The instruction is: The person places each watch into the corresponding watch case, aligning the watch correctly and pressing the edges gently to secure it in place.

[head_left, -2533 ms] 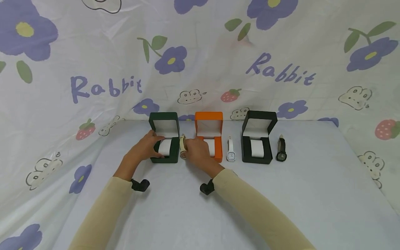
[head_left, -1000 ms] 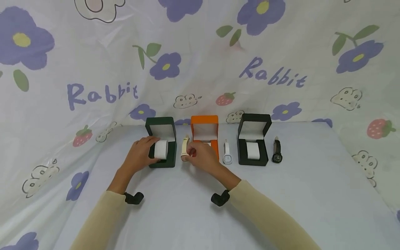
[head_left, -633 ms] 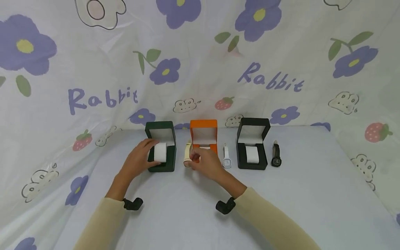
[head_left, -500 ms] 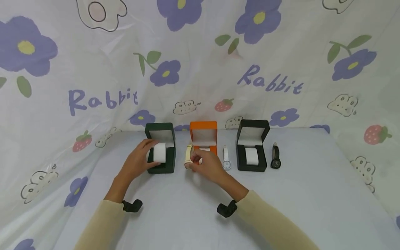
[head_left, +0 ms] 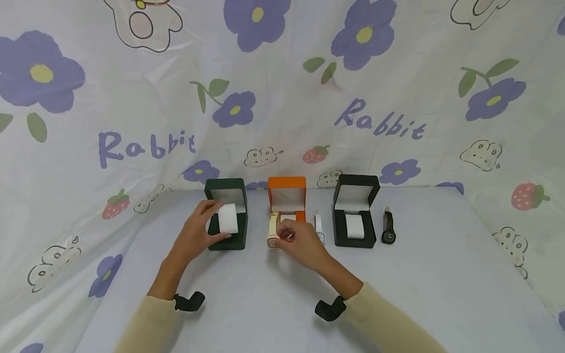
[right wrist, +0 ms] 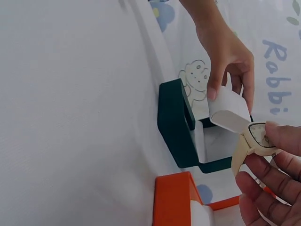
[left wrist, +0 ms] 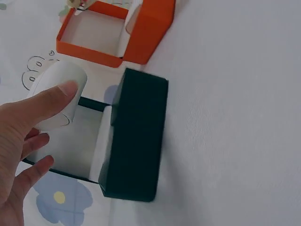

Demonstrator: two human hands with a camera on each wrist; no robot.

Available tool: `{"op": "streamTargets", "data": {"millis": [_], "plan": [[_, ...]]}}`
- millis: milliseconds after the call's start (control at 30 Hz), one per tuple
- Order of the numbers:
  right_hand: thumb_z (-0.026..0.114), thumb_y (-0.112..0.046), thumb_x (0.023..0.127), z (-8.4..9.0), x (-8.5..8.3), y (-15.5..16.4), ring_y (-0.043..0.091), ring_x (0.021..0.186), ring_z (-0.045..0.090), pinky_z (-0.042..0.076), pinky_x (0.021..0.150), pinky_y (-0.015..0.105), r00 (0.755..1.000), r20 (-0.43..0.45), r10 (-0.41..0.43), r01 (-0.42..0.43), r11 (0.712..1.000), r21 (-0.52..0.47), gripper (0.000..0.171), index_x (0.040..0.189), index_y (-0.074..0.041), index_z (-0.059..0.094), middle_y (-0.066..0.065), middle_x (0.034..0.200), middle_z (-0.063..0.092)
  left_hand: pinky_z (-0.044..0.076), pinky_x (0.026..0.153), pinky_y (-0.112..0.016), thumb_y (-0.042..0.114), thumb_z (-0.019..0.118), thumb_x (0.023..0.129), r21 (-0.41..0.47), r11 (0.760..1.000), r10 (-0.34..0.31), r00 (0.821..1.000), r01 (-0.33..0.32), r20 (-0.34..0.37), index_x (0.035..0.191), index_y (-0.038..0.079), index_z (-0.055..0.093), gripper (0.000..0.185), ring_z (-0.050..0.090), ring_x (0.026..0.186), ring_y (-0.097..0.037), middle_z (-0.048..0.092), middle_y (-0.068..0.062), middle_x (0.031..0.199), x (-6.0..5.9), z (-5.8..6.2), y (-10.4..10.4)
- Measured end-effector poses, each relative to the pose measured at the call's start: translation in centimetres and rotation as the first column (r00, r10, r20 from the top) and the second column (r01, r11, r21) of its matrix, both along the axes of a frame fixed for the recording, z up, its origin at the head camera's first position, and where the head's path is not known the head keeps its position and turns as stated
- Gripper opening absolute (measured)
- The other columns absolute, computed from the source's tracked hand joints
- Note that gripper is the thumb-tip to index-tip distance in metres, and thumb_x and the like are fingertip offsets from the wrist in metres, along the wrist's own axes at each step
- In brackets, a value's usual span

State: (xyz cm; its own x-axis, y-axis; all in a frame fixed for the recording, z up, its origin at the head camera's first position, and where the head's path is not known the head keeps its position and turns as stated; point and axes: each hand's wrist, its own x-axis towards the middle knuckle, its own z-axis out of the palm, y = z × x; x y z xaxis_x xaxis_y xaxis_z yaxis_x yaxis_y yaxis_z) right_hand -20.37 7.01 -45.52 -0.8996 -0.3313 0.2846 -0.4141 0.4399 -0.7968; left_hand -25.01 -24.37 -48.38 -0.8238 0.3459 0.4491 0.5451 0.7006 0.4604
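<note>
Between thumb and fingers, my left hand (head_left: 193,235) grips a white watch cushion (head_left: 227,218), raised out of its slot and tilted over the open green watch box (head_left: 225,184). The left wrist view shows the thumb across the cushion (left wrist: 56,77) beside the green box (left wrist: 141,136). My right hand (head_left: 304,245) pinches a cream watch (head_left: 273,224) in front of the orange watch box (head_left: 287,183), strap hanging. In the right wrist view the cream watch (right wrist: 258,136) is close to the cushion (right wrist: 230,106), its dial under the thumb; whether they touch I cannot tell.
The orange box has a white cushion inside, partly hidden by my right hand. To its right lie a white watch (head_left: 318,223), an open black box (head_left: 357,180) with a cushion (head_left: 355,226), and a black watch (head_left: 388,228). A patterned cloth (head_left: 282,98) hangs behind.
My left hand has lifted the white cushion from the green box. My right hand has taken up the cream watch and moved right with it. The head view has shifted, so everything appears lower.
</note>
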Motion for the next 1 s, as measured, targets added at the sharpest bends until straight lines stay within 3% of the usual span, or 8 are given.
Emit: {"op": "streamTargets", "data": {"millis": [100, 267, 400, 633, 767, 1000], "plan": [[0.084, -0.018, 0.085, 0.1, 0.4, 0.6, 0.012, 0.081, 0.064, 0.059, 0.075, 0.031, 1.0, 0.015, -0.017, 0.017, 1.0, -0.014, 0.017, 0.091, -0.012, 0.07, -0.004, 0.084, 0.069, 0.053, 0.099, -0.053, 0.012, 0.094, 0.07, 0.089, 0.995, -0.037, 0.999, 0.037, 0.002, 0.146, 0.001, 0.052, 0.087, 0.053, 0.123, -0.035, 0.048, -0.018, 0.137, 0.7, 0.2, 0.6], [0.084, -0.016, 0.085, 0.2, 0.8, 1.6, 0.015, 0.084, 0.065, 0.06, 0.081, 0.04, 0.998, 0.045, -0.035, 0.038, 0.998, -0.058, 0.017, 0.092, -0.01, 0.07, -0.001, 0.086, 0.069, 0.056, 0.095, -0.046, 0.004, 0.092, 0.072, 0.227, 0.97, -0.108, 0.992, 0.091, 0.063, 0.146, 0.0, 0.052, 0.084, 0.053, 0.126, -0.036, 0.045, -0.017, 0.138, 1.9, 0.8, 2.0], [0.084, -0.017, 0.085, 0.3, 1.0, 2.1, 0.016, 0.086, 0.067, 0.06, 0.083, 0.037, 0.996, 0.073, -0.046, 0.051, 0.996, -0.072, 0.018, 0.094, -0.01, 0.071, -0.001, 0.089, 0.069, 0.058, 0.092, -0.045, 0.006, 0.092, 0.073, 0.276, 0.957, -0.123, 0.987, 0.091, 0.102, 0.145, 0.003, 0.054, 0.082, 0.052, 0.126, -0.032, 0.045, -0.013, 0.139, 2.5, 0.9, 3.1], [0.083, -0.017, 0.087, 0.5, 1.4, 3.0, 0.017, 0.087, 0.066, 0.059, 0.084, 0.044, 0.995, 0.084, -0.06, 0.07, 0.991, -0.112, 0.017, 0.095, -0.01, 0.069, 0.0, 0.089, 0.071, 0.059, 0.087, -0.049, 0.002, 0.09, 0.073, 0.367, 0.925, -0.167, 0.972, 0.098, 0.163, 0.146, 0.012, 0.056, 0.081, 0.05, 0.127, -0.036, 0.045, -0.01, 0.141, 3.3, 0.7, 4.7], [0.082, -0.019, 0.088, 0.6, 1.4, 3.4, 0.017, 0.088, 0.066, 0.059, 0.084, 0.04, 0.994, 0.088, -0.066, 0.077, 0.989, -0.125, 0.016, 0.096, -0.011, 0.07, 0.0, 0.091, 0.072, 0.06, 0.086, -0.044, 0.0, 0.089, 0.074, 0.415, 0.905, -0.193, 0.959, 0.092, 0.206, 0.147, 0.02, 0.055, 0.083, 0.05, 0.129, -0.034, 0.043, -0.008, 0.144, 3.8, 0.9, 5.6], [0.08, -0.016, 0.089, 1.0, 1.6, 3.6, 0.022, 0.088, 0.066, 0.059, 0.082, 0.03, 0.988, 0.138, -0.067, 0.091, 0.981, -0.173, 0.018, 0.1, -0.005, 0.07, 0.007, 0.095, 0.072, 0.059, 0.09, -0.037, 0.004, 0.091, 0.074, 0.476, 0.875, -0.218, 0.951, 0.089, 0.221, 0.149, 0.02, 0.053, 0.086, 0.053, 0.125, -0.031, 0.044, -0.007, 0.146, 4.7, 1.5, 7.5]]}}
